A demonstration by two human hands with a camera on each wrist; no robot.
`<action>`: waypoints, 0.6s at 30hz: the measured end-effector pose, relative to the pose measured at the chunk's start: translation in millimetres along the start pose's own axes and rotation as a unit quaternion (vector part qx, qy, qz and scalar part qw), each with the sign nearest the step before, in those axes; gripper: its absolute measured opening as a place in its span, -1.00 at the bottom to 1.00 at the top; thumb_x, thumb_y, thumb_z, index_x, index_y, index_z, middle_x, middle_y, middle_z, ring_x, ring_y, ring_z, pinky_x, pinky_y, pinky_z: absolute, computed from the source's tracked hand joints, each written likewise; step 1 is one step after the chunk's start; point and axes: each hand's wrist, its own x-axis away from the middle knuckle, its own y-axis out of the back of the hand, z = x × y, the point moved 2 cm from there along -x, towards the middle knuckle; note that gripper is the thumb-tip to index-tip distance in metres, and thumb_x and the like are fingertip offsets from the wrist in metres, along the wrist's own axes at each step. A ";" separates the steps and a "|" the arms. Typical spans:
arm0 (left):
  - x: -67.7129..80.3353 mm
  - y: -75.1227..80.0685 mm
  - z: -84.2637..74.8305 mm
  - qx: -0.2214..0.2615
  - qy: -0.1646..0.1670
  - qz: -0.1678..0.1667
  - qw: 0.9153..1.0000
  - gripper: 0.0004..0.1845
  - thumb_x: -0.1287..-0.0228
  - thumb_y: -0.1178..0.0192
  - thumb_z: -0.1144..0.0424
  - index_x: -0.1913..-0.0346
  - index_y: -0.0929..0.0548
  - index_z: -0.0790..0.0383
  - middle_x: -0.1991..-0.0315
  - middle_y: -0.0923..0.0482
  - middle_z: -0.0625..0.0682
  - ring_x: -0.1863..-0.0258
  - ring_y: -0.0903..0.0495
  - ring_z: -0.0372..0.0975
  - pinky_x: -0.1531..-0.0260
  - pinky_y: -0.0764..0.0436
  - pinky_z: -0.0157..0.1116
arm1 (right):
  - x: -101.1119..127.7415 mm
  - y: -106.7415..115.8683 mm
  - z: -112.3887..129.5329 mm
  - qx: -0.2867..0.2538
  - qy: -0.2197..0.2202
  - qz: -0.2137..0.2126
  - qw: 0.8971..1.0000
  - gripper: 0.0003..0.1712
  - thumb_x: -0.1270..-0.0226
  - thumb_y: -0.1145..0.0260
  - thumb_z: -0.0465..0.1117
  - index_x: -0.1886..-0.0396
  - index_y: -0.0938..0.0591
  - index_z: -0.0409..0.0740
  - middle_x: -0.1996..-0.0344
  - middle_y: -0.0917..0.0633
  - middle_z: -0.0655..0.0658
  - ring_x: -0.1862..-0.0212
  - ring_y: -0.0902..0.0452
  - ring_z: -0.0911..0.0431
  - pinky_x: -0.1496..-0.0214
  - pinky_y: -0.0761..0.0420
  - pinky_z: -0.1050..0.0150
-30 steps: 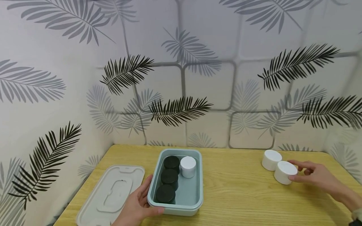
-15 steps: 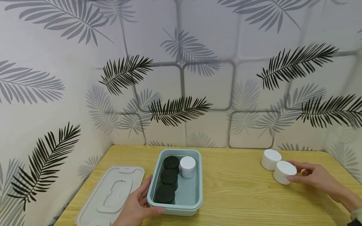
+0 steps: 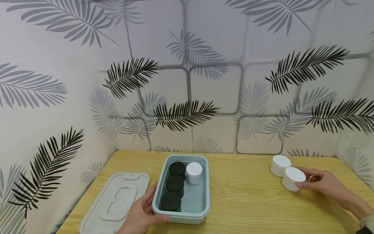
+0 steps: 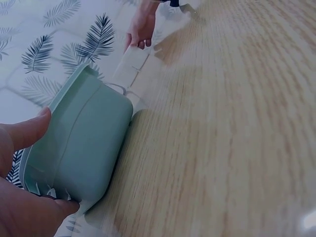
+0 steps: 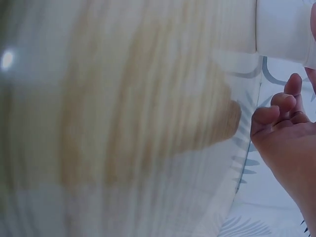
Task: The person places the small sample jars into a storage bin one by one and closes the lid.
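The near jar (image 3: 293,180), on the bench (image 3: 242,191), is pinched by the right hand (image 3: 328,186) and should be held level; contact with the far jar (image 3: 280,165) is unclear. The box (image 3: 187,218) is gripped by the left hand (image 3: 139,213).

Left hand (image 3: 139,213) bare, right hand (image 3: 328,185) bare too — behind it a pale sleeve (image 3: 367,222), with a black band (image 3: 363,231) alongside.

jars (image 3: 175,183) in tub (image 3: 206,187), lid (image 3: 118,201) left

Left hand (image 3: 139,214) grips — right hand (image 3: 325,184) pinches.
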 end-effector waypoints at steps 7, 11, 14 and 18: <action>-0.9 0.8 1.4 0.007 -0.005 0.003 1.000 0.19 -0.15 -0.58 0.45 -0.71 0.02 0.30 -0.65 -0.02 0.27 -0.54 -0.24 0.12 -0.25 -0.54 -0.28 | 6.8 -4.6 6.3 0.006 -0.003 -0.003 1.000 -0.33 -0.35 -0.56 -0.15 -0.43 -0.62 -0.16 0.27 -0.65 0.08 0.29 -0.42 0.22 0.29 -0.43 0.33; -1.0 1.5 1.9 0.007 -0.007 0.000 1.000 0.20 -0.14 -0.58 0.45 -0.70 0.01 0.32 -0.65 -0.02 0.27 -0.54 -0.24 0.12 -0.25 -0.54 -0.28 | 8.6 -9.9 19.6 0.004 -0.002 0.005 1.000 -0.33 -0.35 -0.57 -0.14 -0.42 -0.63 -0.13 0.25 -0.61 0.08 0.26 -0.36 0.24 0.27 -0.41 0.33; -1.3 1.8 1.9 0.003 -0.005 -0.002 1.000 0.20 -0.14 -0.59 0.44 -0.70 0.00 0.32 -0.64 -0.03 0.27 -0.54 -0.24 0.12 -0.26 -0.54 -0.26 | 6.0 -15.8 35.1 -0.002 -0.010 0.017 1.000 -0.29 -0.33 -0.58 -0.11 -0.43 -0.61 -0.19 0.24 -0.55 0.04 0.24 -0.34 0.24 0.27 -0.41 0.33; -1.4 1.6 1.6 0.002 -0.004 -0.002 1.000 0.20 -0.14 -0.59 0.43 -0.70 0.01 0.32 -0.64 -0.03 0.27 -0.54 -0.25 0.12 -0.26 -0.54 -0.26 | -0.2 -26.0 61.3 -0.022 -0.020 0.051 0.998 -0.21 -0.33 -0.57 -0.11 -0.48 -0.53 -0.25 0.12 -0.56 -0.06 0.18 -0.36 0.23 0.21 -0.45 0.34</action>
